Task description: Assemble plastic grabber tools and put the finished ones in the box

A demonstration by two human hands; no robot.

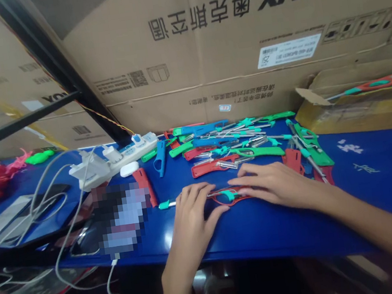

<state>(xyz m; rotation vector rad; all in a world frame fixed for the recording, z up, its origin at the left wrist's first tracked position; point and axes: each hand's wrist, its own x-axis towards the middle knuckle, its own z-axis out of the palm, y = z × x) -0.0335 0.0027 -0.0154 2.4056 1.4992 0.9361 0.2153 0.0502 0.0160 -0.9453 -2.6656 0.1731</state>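
A long-necked lighter (229, 195) lies lengthwise at the front of the blue table, with a red handle shell, a teal trigger and a thin metal tube ending in a teal tip. My left hand (193, 215) is curled over the tube, its thumb near the trigger loop. At the handle end, my right hand (276, 184) closes its fingers on the red shell, hiding most of it. Just behind my hands lies a pile of lighter parts: a red half shell (208, 167), a green half shell (264, 151), blue shells (215, 141) and several metal tubes with teal fittings.
A big cardboard carton (207, 67) walls off the back. An open taped box (363, 116) holds a red-green lighter at right. On the left are a white power strip (128, 156) with chargers, a white case (129, 169), a blurred-out phone (126, 220) and loose cables.
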